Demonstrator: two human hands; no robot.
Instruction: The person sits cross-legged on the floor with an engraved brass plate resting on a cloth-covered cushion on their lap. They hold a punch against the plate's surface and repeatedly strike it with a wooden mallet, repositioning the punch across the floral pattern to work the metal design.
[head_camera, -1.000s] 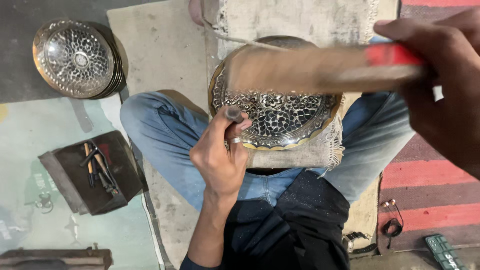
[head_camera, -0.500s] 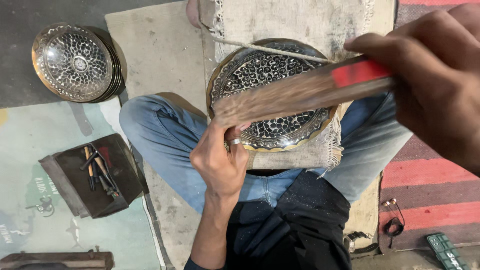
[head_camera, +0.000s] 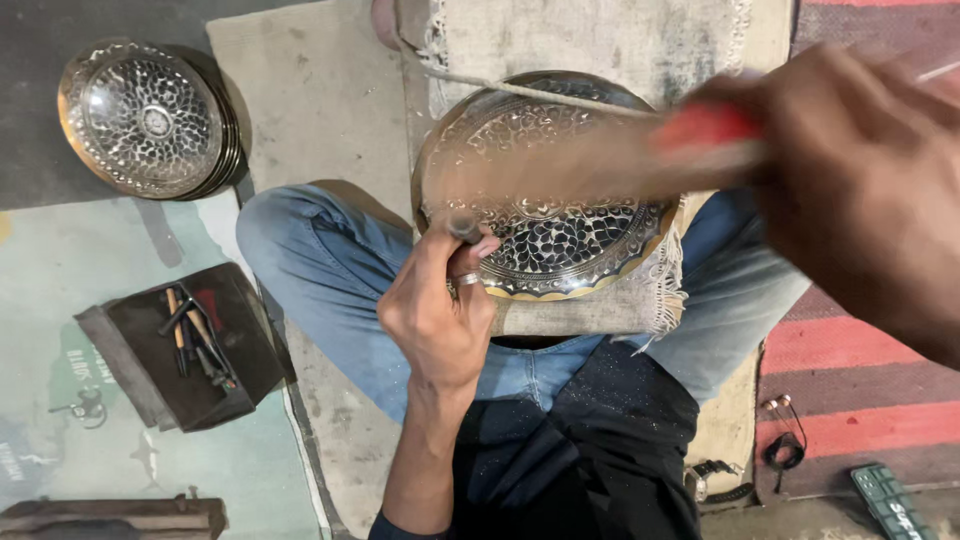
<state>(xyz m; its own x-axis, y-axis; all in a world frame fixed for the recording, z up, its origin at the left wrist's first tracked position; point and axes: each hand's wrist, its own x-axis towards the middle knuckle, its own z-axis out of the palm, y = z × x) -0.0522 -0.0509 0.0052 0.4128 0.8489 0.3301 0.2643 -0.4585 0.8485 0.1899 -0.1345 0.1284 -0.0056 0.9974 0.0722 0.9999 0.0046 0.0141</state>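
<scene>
Seated cross-legged on the floor, I am pinching a small metal punch (head_camera: 463, 228) upright between the fingers of my left hand (head_camera: 437, 315), its tip resting on the near-left rim of the engraved metal plate (head_camera: 545, 190) lying on a cloth across my lap. My right hand (head_camera: 860, 190) is wrapping tightly around the red-banded handle of a hammer (head_camera: 600, 160), blurring over the plate. A dark open box (head_camera: 185, 345) at my left is holding several loose hand tools (head_camera: 195, 335), and a stack of patterned bowls (head_camera: 150, 118) is sitting beyond it
</scene>
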